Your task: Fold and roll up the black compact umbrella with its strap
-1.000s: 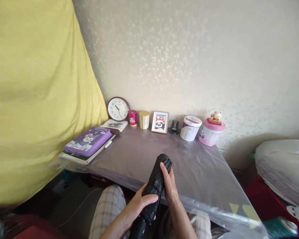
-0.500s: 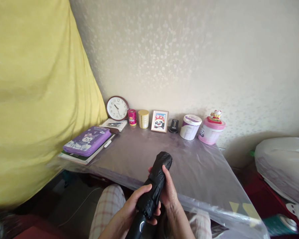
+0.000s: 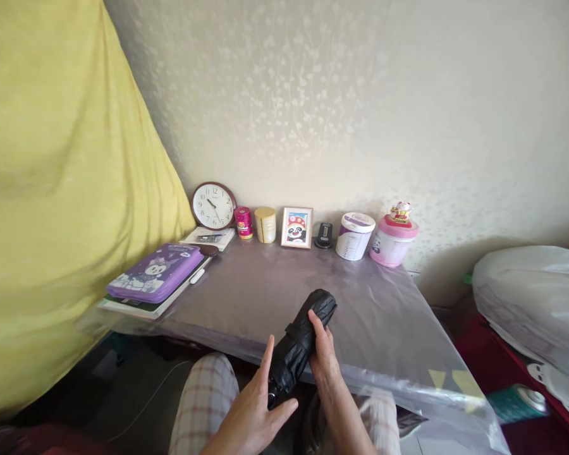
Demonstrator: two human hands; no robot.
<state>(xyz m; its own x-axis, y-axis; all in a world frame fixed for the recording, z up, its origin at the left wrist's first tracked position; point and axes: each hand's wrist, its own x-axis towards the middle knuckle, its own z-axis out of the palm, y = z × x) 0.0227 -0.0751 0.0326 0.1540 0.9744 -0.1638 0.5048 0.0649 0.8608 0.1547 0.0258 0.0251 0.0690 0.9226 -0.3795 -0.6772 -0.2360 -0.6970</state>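
A folded black umbrella (image 3: 298, 346) slants over the front edge of the table, its strap wrapped round the canopy. My right hand (image 3: 323, 351) grips it from the right side, thumb on top and fingers behind. At the lower end is my left hand (image 3: 260, 401), open with thumb and index finger spread apart. Its palm is close to the umbrella's handle end, which it mostly hides; whether it touches, I cannot tell.
Along the wall stand a clock (image 3: 214, 206), a pink can (image 3: 243, 223), a yellow-lidded tin (image 3: 265, 225), a panda picture frame (image 3: 296, 227), a small black device (image 3: 324, 236) and two tubs. A purple case (image 3: 155, 273) lies left on books. Plastic covers the table (image 3: 246, 284).
My left hand has let go of the umbrella's lower part and spread its fingers at the handle end. The umbrella has shifted slightly right, still in my right hand. The view has moved a little.
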